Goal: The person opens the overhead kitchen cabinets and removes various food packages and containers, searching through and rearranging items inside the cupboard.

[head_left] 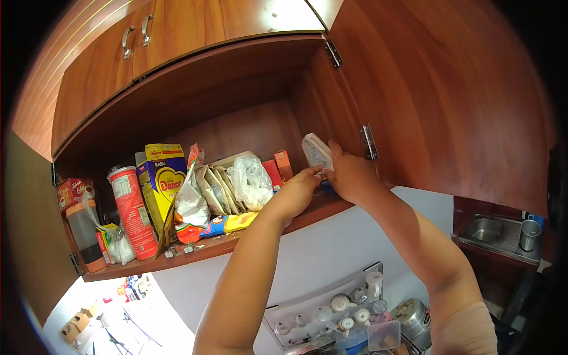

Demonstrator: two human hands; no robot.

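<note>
My right hand (354, 176) is closed around a pale carton-like packet (318, 152) with small print, held upright at the right end of the cabinet shelf. Its lower part is hidden by my fingers. My left hand (297, 192) reaches in from below, fingers pressed together at the packet's lower edge, close against my right fingertips. Just left of the packet stand a small orange box (283, 164) and a red box (271, 174). A knotted clear plastic bag (253, 182) with white contents sits beside them, next to a row of brown-grey sachets (219, 188).
The wooden shelf also holds a yellow-purple Dancow box (164, 183), a red canister (132, 212), a white-red pouch (190, 204) and a dark-filled jar (84, 234). An open cabinet door (455, 100) is at the right. Below are a cup rack (325, 313) and a sink (486, 228).
</note>
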